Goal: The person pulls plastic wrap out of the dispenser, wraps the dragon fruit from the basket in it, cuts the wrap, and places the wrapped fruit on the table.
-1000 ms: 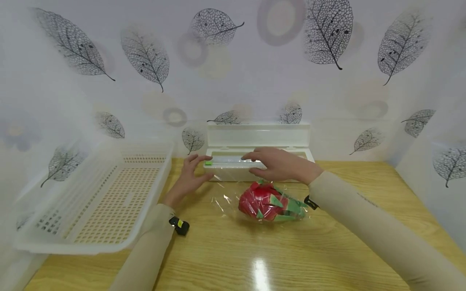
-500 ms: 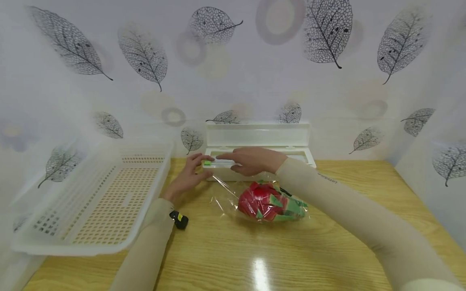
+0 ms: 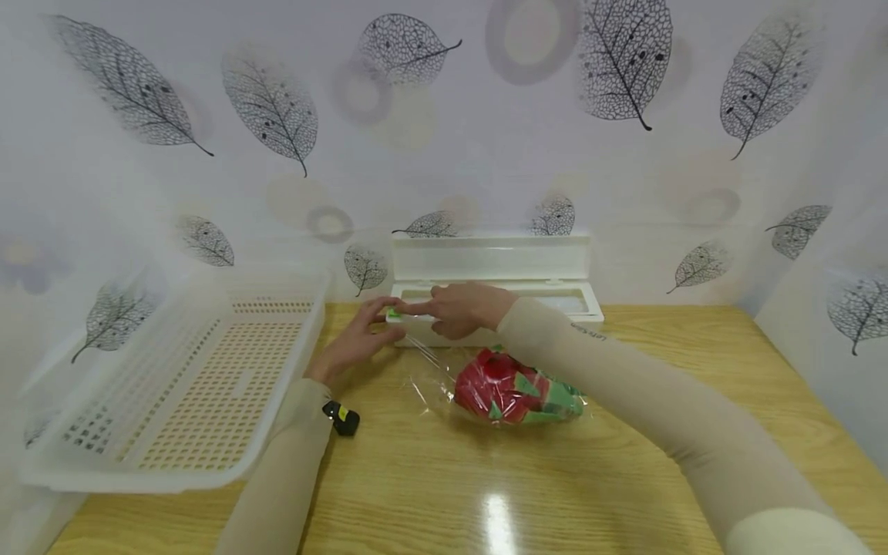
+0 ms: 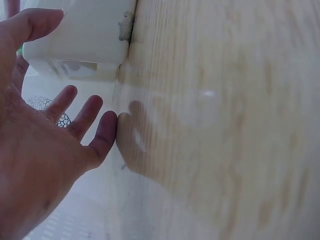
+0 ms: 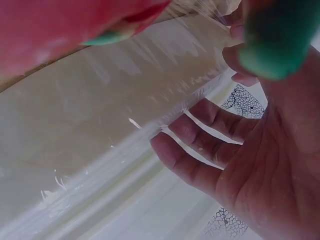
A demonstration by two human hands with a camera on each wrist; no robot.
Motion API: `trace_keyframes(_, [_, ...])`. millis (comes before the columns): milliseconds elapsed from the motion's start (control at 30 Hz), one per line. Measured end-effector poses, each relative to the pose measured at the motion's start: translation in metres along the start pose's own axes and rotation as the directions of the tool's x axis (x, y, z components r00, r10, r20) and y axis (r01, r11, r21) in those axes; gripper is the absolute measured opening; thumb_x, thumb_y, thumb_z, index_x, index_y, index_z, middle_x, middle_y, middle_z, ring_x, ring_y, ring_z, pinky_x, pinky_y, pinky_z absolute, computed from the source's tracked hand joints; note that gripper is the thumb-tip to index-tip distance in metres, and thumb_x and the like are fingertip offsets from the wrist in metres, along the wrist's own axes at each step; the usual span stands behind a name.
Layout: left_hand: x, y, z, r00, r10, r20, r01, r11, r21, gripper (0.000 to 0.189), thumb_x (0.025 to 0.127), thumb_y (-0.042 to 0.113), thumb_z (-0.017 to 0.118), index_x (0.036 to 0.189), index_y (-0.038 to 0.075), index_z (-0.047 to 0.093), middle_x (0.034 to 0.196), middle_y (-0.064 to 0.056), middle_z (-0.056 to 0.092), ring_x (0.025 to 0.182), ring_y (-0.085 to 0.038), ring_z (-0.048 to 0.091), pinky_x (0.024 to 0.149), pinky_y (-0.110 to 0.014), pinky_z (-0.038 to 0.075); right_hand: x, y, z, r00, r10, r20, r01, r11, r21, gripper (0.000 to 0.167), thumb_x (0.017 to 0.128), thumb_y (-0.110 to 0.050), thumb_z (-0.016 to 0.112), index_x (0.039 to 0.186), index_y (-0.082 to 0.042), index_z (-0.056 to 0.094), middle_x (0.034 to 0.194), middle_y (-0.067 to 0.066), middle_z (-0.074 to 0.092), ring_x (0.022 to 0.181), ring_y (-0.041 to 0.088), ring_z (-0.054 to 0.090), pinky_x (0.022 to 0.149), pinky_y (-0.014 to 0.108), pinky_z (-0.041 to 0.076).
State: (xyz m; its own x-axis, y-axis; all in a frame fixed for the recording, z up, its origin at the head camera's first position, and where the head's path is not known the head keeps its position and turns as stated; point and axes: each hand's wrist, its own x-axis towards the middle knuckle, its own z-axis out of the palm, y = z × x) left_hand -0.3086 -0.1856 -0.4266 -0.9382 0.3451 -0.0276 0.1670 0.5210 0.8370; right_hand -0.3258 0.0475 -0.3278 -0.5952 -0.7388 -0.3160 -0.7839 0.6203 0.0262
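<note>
A white cling film dispenser stands against the back wall, its lid raised. Clear cling film runs from its front over a red dragon fruit with green scales, lying on the table. My left hand grips the dispenser's left end, thumb on the front and index finger on top; its other fingers spread free in the left wrist view. My right hand reaches across, its index fingertip at the small green slider. In the right wrist view, its other fingertips rest along the film-covered edge.
A white perforated plastic basket stands on the left of the wooden table. A leaf-patterned cloth hangs behind and along the sides. A dark wrist camera sits at the left cuff.
My right hand has slid left along the dispenser, from its middle to the green slider, its index finger straightening. The left hand stays at the left end. The dragon fruit has not moved.
</note>
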Motion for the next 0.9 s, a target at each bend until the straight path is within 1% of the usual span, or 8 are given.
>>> trace_keyframes(67, [-0.0007,0.0009,-0.0001,1.0,-0.004,0.0,0.004,1.0,-0.005,0.061,0.1,0.033,0.065,0.154,0.025,0.038,0.171,-0.012,0.011,0.149,-0.043,0.035,0.111,-0.065,0.042,0.0001,-0.0008,0.0002,1.0,0.007,-0.006,-0.007,1.0,-0.008,0.067,0.105,-0.026,0.051,0.162,-0.042,0.02,0.12,0.019,0.066,0.089,0.028,0.067,0.076,0.04,0.059])
trace_keyframes(133, [-0.0015,0.0016,-0.0004,1.0,0.009,0.002,-0.009,1.0,-0.008,0.061,0.1,0.032,0.065,0.154,0.023,0.038,0.171,-0.013,0.011,0.149,-0.045,0.035,0.111,-0.065,0.041,-0.0001,-0.001,-0.0005,1.0,0.001,-0.012,-0.001,1.0,-0.002,0.066,0.105,-0.025,0.052,0.162,-0.04,0.022,0.114,0.018,0.067,0.084,0.026,0.066,0.073,0.038,0.058])
trace_keyframes(167, [-0.0039,0.0068,-0.0012,1.0,0.009,0.005,-0.009,1.0,-0.011,0.061,0.101,0.03,0.064,0.154,0.021,0.038,0.171,-0.014,0.011,0.149,-0.046,0.034,0.111,-0.066,0.041,0.0,-0.0011,-0.0009,1.0,0.0,-0.015,0.0,1.0,0.0,0.065,0.105,-0.024,0.051,0.162,-0.039,0.023,0.112,0.017,0.067,0.083,0.025,0.065,0.072,0.037,0.058])
trace_keyframes(267, [-0.0043,0.0084,-0.0012,1.0,0.02,0.004,-0.02,1.0,-0.005,0.06,0.101,0.029,0.064,0.154,0.02,0.039,0.171,-0.013,0.012,0.148,-0.047,0.035,0.11,-0.065,0.042,-0.0001,-0.0014,-0.0022,1.0,0.004,-0.012,-0.003,1.0,0.011,0.063,0.106,-0.025,0.05,0.162,-0.037,0.024,0.109,0.015,0.069,0.083,0.024,0.066,0.074,0.036,0.059])
trace_keyframes(367, [-0.0034,0.009,-0.001,0.999,0.035,0.003,-0.035,0.999,0.018,0.058,0.101,0.028,0.065,0.153,0.019,0.04,0.17,-0.013,0.015,0.147,-0.047,0.037,0.11,-0.064,0.044,-0.0001,-0.0021,-0.0019,1.0,0.002,-0.019,-0.002,1.0,-0.012,0.061,0.107,-0.026,0.049,0.162,-0.035,0.025,0.108,0.015,0.07,0.086,0.026,0.068,0.075,0.037,0.06])
trace_keyframes(500, [-0.0009,0.0043,0.0001,0.998,0.056,-0.001,-0.056,0.997,0.053,0.056,0.101,0.027,0.064,0.151,0.019,0.041,0.168,-0.013,0.018,0.146,-0.048,0.038,0.11,-0.061,0.045,-0.0001,-0.0026,-0.0007,0.999,-0.017,-0.051,0.015,0.999,-0.049,0.057,0.108,-0.027,0.048,0.161,-0.034,0.028,0.102,0.014,0.073,0.086,0.027,0.071,0.074,0.038,0.061])
trace_keyframes(700, [-0.0007,0.0049,-0.0012,1.0,0.027,0.002,-0.027,0.998,0.058,0.055,0.1,0.023,0.06,0.152,0.02,0.042,0.168,-0.012,0.019,0.147,-0.046,0.036,0.113,-0.066,0.04,0.0006,-0.0021,0.0002,0.997,-0.012,-0.073,0.013,1.0,0.011,0.054,0.108,-0.027,0.05,0.158,-0.034,0.033,0.103,0.014,0.074,0.093,0.028,0.072,0.08,0.04,0.061])
trace_keyframes(900, [-0.002,0.0061,-0.0018,1.0,-0.021,-0.002,0.021,1.0,-0.001,0.059,0.098,0.038,0.064,0.152,0.026,0.043,0.169,-0.007,0.02,0.147,-0.041,0.038,0.113,-0.069,0.037,0.0005,-0.0008,0.0008,0.997,-0.019,-0.069,0.022,0.999,0.042,0.053,0.107,-0.025,0.051,0.157,-0.033,0.034,0.11,0.015,0.074,0.098,0.03,0.072,0.085,0.042,0.061])
